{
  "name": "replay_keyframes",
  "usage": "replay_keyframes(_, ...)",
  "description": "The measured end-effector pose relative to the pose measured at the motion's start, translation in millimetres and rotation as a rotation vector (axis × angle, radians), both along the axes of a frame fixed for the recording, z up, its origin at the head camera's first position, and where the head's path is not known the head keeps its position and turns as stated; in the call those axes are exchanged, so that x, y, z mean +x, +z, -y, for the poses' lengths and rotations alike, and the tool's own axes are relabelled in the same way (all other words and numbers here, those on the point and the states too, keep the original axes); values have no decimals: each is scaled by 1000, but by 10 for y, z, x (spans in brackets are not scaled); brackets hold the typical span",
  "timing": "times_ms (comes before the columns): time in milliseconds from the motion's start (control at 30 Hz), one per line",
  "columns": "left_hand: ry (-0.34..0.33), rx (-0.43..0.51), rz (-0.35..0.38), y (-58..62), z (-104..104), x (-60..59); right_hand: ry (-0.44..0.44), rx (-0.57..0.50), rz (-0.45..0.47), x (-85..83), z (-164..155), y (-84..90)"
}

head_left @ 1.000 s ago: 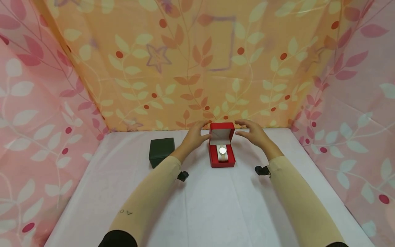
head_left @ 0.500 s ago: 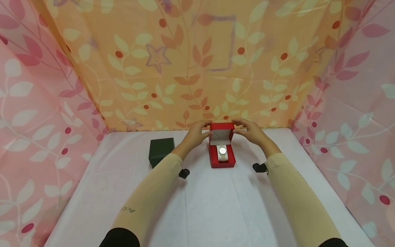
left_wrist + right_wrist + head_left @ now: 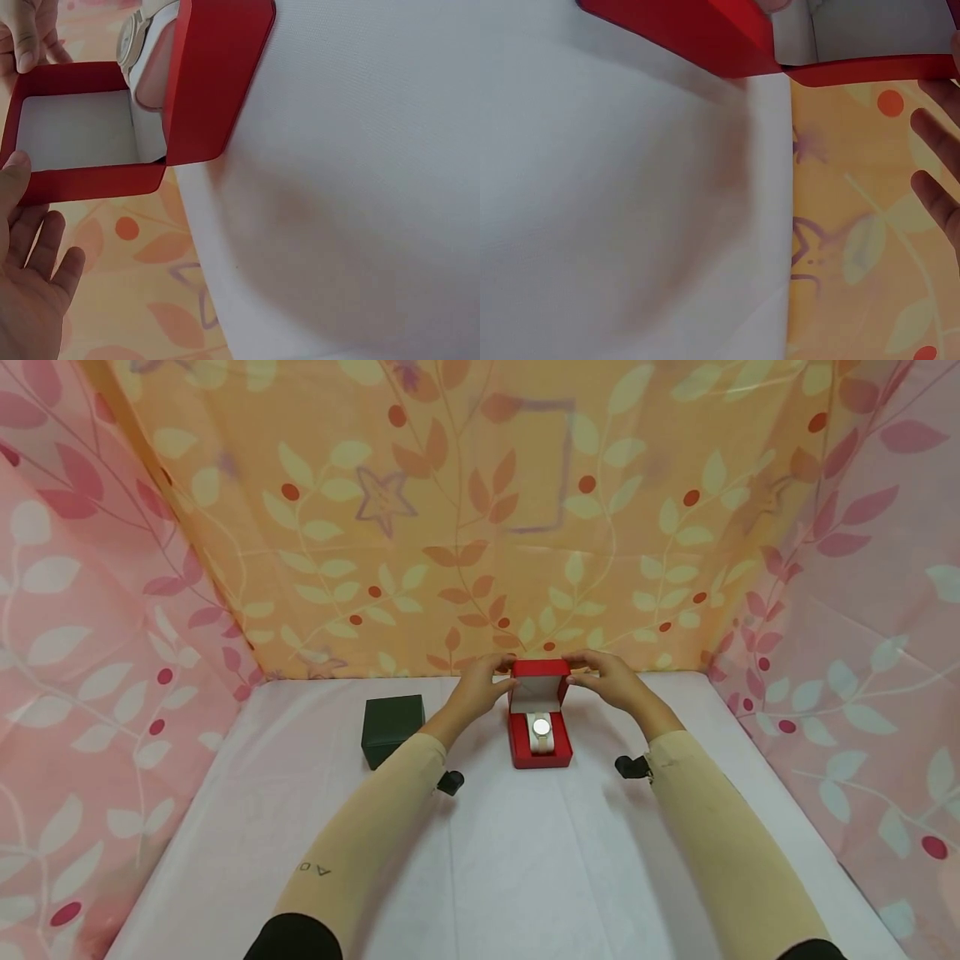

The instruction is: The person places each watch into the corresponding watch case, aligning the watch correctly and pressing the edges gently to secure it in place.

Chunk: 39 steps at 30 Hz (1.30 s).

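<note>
A red watch box (image 3: 542, 761) stands on the white tablecloth with its lid (image 3: 540, 666) raised, showing a pale lining. Inside the base, a watch (image 3: 541, 727) with a light strap sits round a cushion. My left hand (image 3: 474, 689) pinches the lid's left side, thumb at the front rim and fingers behind; the left wrist view shows this thumb (image 3: 16, 169) on the rim. On the opposite side my right hand (image 3: 617, 681) grips the lid the same way. In the right wrist view its fingers (image 3: 934, 131) lie partly cut off at the frame's edge.
A closed dark green box (image 3: 392, 727) stands left of the red one, beside my left forearm. The white tablecloth (image 3: 517, 868) spreads toward me. A yellow leaf-patterned curtain (image 3: 465, 527) rises right behind the red box, with pink curtains at both sides.
My right hand has moved left onto the lid's right side, and my left hand has closed in slightly from the left. The watch box and the green box have stayed in place.
</note>
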<state>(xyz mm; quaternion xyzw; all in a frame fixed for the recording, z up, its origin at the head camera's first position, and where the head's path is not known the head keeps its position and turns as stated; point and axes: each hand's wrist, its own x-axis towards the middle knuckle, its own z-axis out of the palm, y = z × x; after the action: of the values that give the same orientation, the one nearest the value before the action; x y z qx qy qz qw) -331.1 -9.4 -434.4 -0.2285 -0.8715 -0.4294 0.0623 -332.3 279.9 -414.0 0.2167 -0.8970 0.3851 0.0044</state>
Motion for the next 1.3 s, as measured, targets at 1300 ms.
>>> replay_keyframes(1300, 64, 73, -43, -78, -16, 268, -15, -41, 47, 258, -11, -33)
